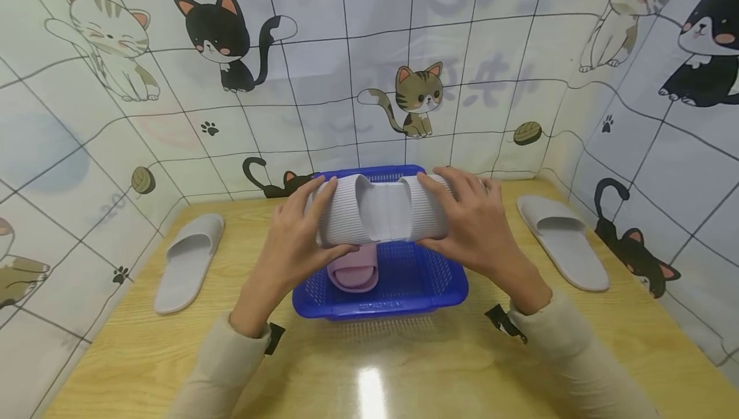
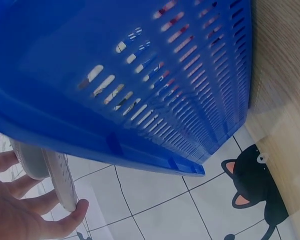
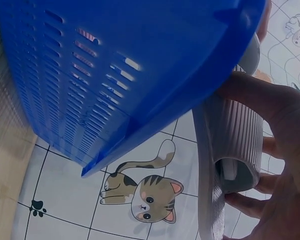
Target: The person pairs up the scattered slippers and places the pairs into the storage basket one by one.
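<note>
A pair of light grey slippers with ribbed straps [image 1: 345, 210] is held level above the blue basket [image 1: 412, 271], the two straps at opposite ends. My left hand [image 1: 291, 236] grips the left end, thumb below and fingers on top. At the other end my right hand [image 1: 476, 223] grips in the same way. In the right wrist view the ribbed strap [image 3: 240, 130] and sole edge show beside the fingers. Inside the basket lies a pink slipper [image 1: 354, 271], partly hidden under the held pair.
A plain grey slipper [image 1: 190, 265] lies on the wooden table [image 1: 323, 367] at the left, and another grey slipper [image 1: 566, 239] lies at the right. Cat-patterned sheeting [image 1: 323, 104] rises behind the table and along both sides.
</note>
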Tool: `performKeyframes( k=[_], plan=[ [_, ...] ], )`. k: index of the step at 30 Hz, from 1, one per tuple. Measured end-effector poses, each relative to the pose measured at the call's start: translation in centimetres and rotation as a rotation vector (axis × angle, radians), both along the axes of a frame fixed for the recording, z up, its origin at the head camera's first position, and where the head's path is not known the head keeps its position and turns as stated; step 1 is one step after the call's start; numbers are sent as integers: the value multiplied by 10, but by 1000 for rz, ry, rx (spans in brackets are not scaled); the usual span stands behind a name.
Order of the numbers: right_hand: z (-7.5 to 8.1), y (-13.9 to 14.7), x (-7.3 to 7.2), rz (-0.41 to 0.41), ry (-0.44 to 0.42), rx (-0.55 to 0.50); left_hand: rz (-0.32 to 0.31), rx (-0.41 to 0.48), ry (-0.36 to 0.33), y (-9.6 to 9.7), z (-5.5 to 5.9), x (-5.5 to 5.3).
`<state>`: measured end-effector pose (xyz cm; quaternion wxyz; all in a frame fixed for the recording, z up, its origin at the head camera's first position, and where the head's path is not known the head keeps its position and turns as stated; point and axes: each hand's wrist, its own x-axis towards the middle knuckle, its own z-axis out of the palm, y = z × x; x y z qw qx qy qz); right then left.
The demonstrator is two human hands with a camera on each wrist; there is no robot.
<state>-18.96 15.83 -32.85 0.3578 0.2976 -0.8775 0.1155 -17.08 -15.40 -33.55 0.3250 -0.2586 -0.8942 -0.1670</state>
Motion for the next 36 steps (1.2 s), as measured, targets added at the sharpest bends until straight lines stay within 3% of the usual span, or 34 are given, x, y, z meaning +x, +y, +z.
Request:
performKeyframes(
  k=[8, 36],
  plan=[
    [-4, -1, 1, 8, -9, 9, -25, -6, 5, 5, -2, -1],
    [0, -8, 9, 20, -2, 10, -15, -26, 6, 14, 0, 8]
  ],
)
